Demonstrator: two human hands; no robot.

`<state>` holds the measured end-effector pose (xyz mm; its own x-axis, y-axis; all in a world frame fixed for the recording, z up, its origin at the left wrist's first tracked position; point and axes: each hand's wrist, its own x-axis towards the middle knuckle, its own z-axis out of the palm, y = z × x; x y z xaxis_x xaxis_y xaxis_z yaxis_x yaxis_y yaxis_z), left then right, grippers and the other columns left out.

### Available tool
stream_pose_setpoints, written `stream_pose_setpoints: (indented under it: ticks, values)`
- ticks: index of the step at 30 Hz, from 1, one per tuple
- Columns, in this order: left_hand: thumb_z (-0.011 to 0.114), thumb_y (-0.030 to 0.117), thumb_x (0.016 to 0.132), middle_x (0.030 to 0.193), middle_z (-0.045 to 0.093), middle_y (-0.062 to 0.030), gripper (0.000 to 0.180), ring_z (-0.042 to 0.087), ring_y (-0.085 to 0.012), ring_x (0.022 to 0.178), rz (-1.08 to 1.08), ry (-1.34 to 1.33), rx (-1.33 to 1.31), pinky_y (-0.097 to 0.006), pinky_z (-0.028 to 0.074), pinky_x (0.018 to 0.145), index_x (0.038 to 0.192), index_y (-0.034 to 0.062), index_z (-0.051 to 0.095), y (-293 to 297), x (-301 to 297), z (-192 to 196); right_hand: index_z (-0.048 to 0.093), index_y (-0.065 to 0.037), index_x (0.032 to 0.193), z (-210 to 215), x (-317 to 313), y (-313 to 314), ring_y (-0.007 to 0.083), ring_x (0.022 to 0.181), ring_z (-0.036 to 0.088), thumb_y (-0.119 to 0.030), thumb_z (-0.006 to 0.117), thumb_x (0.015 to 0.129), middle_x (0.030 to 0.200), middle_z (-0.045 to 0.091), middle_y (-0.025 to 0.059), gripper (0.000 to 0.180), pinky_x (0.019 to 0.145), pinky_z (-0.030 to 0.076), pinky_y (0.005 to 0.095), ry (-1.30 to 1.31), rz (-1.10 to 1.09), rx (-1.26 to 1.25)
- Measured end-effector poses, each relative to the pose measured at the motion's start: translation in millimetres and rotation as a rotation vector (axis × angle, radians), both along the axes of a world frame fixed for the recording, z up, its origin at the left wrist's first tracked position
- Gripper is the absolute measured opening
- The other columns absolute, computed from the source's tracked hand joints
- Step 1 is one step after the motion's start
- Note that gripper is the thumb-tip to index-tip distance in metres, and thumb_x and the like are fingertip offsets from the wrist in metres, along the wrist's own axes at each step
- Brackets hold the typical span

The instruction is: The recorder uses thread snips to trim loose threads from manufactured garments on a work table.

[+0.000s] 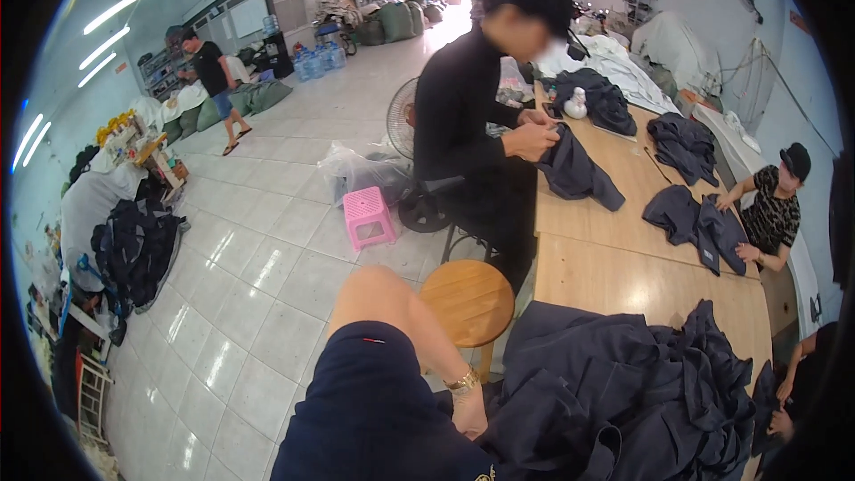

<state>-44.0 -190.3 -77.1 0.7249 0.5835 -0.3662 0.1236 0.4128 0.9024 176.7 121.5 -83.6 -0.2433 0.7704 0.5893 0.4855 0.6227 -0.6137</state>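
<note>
Here the left hand (469, 410) rests against the dark garment pile (623, 392), which spreads rightward from it; fingers hidden, grip untellable; right hand unseen.

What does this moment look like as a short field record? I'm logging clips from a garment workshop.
place: workshop with white tiled floor
left hand: resting on dark garment pile, gold bracelet at wrist
right hand: not in view
surface: long wooden table
nearby: round wooden stool; pink plastic stool
others: seated person in black handling dark cloth; person in patterned top across the table
</note>
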Motion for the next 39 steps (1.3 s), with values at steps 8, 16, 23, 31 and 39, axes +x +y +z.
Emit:
stream_pose_setpoints:
  ticks: [8, 16, 23, 31, 39]
  values:
    - [0.072, 0.012, 0.067, 0.109, 0.063, -0.0176, 0.057, 0.06, -0.0195, 0.1, -0.098, -0.026, 0.113, -0.029, 0.045, 0.088, 0.117, -0.0071, 0.054, -0.4, -5.5, -17.6, 0.057, 0.002, 0.109, 5.1, 4.8, -14.8, 0.0233, 0.079, 0.062, -0.018, 0.052, 0.092, 0.092, 0.064, 0.0159, 0.026, 0.072, 0.049, 0.0328, 0.055, -0.068, -0.178]
    - [0.067, 0.011, 0.07, 0.095, 0.065, -0.0197, 0.043, 0.063, -0.0313, 0.089, -0.27, 0.488, 0.207, -0.035, 0.048, 0.077, 0.112, 0.0048, 0.062, 24.7, -4.4, 46.8, 0.053, -0.002, 0.083, 10.4, -22.1, -5.7, 0.0216, 0.052, 0.05, -0.02, 0.062, 0.085, 0.063, 0.051, 0.0126, 0.02, 0.052, 0.041, 0.0311, 0.187, -0.021, -0.16]
    - [0.064, 0.011, 0.068, 0.103, 0.063, -0.0213, 0.045, 0.063, -0.0287, 0.095, -0.04, 0.405, 0.225, -0.031, 0.049, 0.08, 0.112, 0.0016, 0.061, 3.1, -2.1, 26.7, 0.052, -0.002, 0.082, 0.5, -1.8, -9.1, 0.0166, 0.047, 0.047, -0.026, 0.062, 0.087, 0.057, 0.049, 0.0073, 0.027, 0.048, 0.04, 0.029, 0.165, -0.061, -0.116]
    - [0.059, 0.007, 0.068, 0.112, 0.061, -0.0186, 0.047, 0.056, -0.0274, 0.111, -0.035, 0.413, 0.064, -0.032, 0.044, 0.094, 0.114, 0.0019, 0.061, -5.7, -3.7, 22.0, 0.053, -0.002, 0.082, 0.7, -7.0, -11.7, 0.0242, 0.049, 0.051, -0.029, 0.062, 0.087, 0.058, 0.051, 0.0103, 0.028, 0.05, 0.041, 0.0323, 0.08, -0.088, -0.007]
    - [0.069, 0.021, 0.07, 0.112, 0.062, -0.0187, 0.048, 0.058, -0.0278, 0.109, -0.14, 0.37, 0.159, -0.031, 0.044, 0.093, 0.112, 0.0011, 0.062, 3.4, -8.1, 29.8, 0.053, -0.003, 0.082, -0.2, -6.2, -9.1, 0.0298, 0.054, 0.056, -0.032, 0.06, 0.087, 0.062, 0.055, 0.0133, 0.031, 0.052, 0.043, 0.0361, 0.013, -0.126, -0.03]
